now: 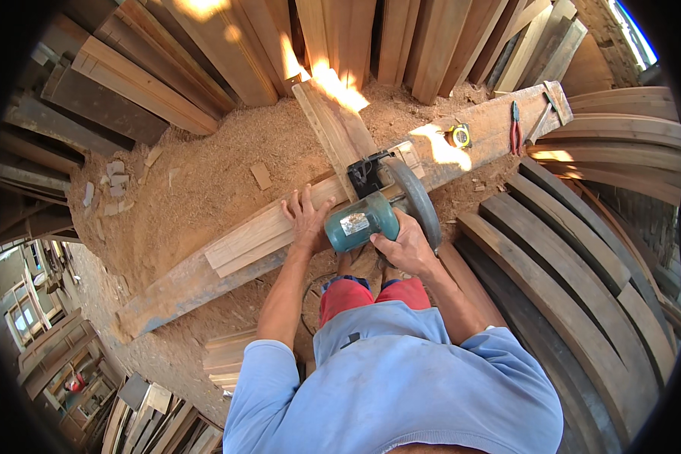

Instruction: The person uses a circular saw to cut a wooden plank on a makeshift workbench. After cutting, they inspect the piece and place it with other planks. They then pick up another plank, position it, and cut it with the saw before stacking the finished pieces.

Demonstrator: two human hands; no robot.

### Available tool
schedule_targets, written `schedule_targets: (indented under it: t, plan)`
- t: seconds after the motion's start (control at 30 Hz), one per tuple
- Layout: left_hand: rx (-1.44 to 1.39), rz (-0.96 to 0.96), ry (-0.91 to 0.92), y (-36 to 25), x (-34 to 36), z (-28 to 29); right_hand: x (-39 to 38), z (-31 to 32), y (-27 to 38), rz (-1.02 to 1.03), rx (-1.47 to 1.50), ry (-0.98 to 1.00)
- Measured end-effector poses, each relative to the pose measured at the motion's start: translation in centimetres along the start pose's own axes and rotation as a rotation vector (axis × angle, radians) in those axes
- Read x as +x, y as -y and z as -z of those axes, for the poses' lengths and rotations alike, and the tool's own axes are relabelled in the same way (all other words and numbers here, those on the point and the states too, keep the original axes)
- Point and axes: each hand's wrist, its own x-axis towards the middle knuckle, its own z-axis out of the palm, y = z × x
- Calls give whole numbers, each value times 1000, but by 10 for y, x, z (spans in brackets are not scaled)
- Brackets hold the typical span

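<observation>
My right hand [410,246] is wrapped round the handle of a circular saw [362,222] with a teal motor body. Its black base plate [365,174] rests on the wood, and a curved grey blade guard [416,195] stands on the right side. The blade itself is hidden. My left hand [308,218] lies with fingers spread on a light wooden board [253,234], just left of the motor. A second board [333,121] runs crosswise away from me, its near end beside the saw. Beneath these lies a long worn plank [163,303], set diagonally.
On the plank's right part sit a yellow-black tape measure [457,136] and red-handled pliers [515,129]. Sawdust [212,178] covers the ground. Upright boards [424,45] line the far side; curved timbers [560,257] are stacked at right. A dark cord [307,303] hangs near my legs.
</observation>
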Motion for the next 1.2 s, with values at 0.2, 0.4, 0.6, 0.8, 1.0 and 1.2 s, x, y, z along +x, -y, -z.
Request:
schedule_targets:
  t: [0.2, 0.4, 0.6, 0.8, 1.0, 1.2]
  plan:
    - [-25, 5, 14, 0, 0, 1, 10, -1, 0, 58, -28, -16]
    - [34, 12, 6, -4, 2, 2, 29, -2, 2, 94, -46, -9]
    - [1, 26, -34, -3, 2, 1, 46, -4, 6, 146, -38, -24]
    - [4, -49, -151, 5, -1, -12, 51, -3, 17, 111, -25, -16]
    - [-18, 24, -48, 6, 0, -12, 61, -6, 8, 210, -36, -52]
    - [-74, -22, -117, 10, 0, -16, 69, -3, 19, 188, -38, -33]
